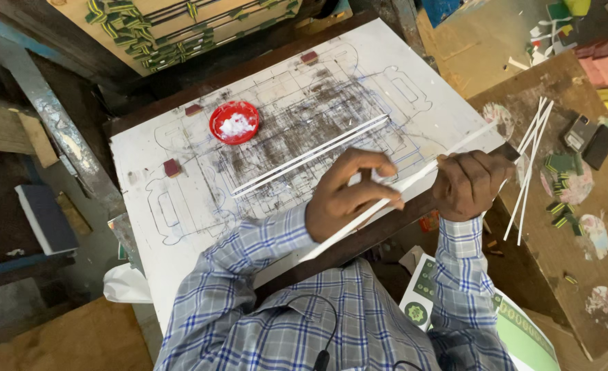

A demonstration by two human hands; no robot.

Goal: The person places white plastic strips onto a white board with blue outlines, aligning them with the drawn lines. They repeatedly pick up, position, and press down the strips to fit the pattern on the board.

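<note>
The white board [180, 206] covers most of the desk [359, 240] and serves as the landmark; it is marked with blue pen outlines and a dark smudged patch in its middle. Over the board's near edge, both hands hold one long white strip [414, 180], which slants from the near left up towards the board's right corner. The left hand [348, 196] pinches it between thumb and fingertips, with the index finger curled above. The right hand [470, 184] is a closed fist around it farther up.

The strip looks light, thin and springy, likely to bow or kink if held by one end, so two spread grips near the middle suit it. Its smooth face may slip through loose fingers.

Two more white strips [311, 156] lie side by side on the board's smudged centre. A loose bundle of strips [529, 165] rests to the right of the board on a brown panel [579, 275].

A printed green and white sheet [524, 333] lies below the board's near right corner. A red lid of white paste [234, 122] sits on the board's far left part. Three small dark red blocks [172, 167] are spread along its far and left sides.
</note>
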